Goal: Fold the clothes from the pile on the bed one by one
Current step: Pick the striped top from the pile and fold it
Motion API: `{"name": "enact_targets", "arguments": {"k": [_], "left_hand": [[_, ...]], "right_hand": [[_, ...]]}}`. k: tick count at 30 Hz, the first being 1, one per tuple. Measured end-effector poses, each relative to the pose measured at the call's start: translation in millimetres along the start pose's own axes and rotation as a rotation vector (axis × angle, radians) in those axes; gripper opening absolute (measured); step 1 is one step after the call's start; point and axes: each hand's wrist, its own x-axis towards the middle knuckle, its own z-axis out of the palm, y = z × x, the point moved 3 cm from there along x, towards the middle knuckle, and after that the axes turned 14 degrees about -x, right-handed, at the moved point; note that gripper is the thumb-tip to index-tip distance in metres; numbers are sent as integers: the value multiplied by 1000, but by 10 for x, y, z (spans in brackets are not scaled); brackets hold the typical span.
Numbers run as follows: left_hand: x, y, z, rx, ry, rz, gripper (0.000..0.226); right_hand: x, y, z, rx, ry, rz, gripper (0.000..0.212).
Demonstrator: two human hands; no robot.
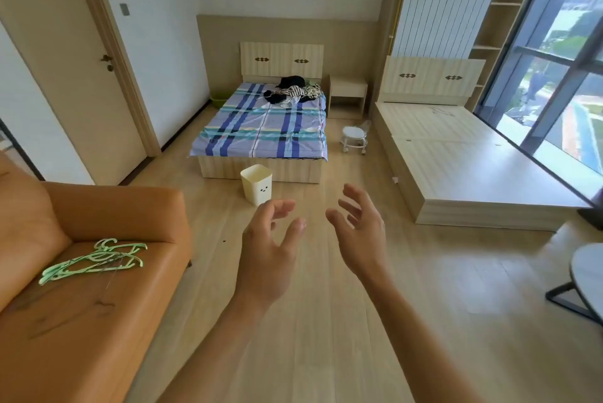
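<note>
Head cam: your left hand [267, 249] and right hand [360, 233] float out front over the wood floor [310, 321], fingers spread loose, holding nothing. That clothes pile [292, 91] sits way off at the head end of the plaid-sheeted bed [261, 128]. Green hangers [94, 260] lie on the orange sofa [81, 321] to your left; a cream bin [256, 184] stands by the bed's foot.

The clothes pile [292, 91] lies too far off to tell its garments apart; the sofa [75, 321] runs off the left and bottom edges; the round table [589, 275] is cut by the right edge.
</note>
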Motion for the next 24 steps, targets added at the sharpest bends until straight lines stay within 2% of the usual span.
{"name": "enact_targets", "arguments": {"k": [8, 15, 24], "left_hand": [[883, -497, -33, -106, -94, -91, 26], [1662, -859, -8, -152, -110, -146, 24], [2736, -1502, 609, -122, -172, -209, 21]], "right_hand": [[792, 67, 568, 22, -11, 77, 47], [1367, 252, 964, 57, 2, 149, 43], [2460, 889, 1260, 70, -38, 219, 43]]}}
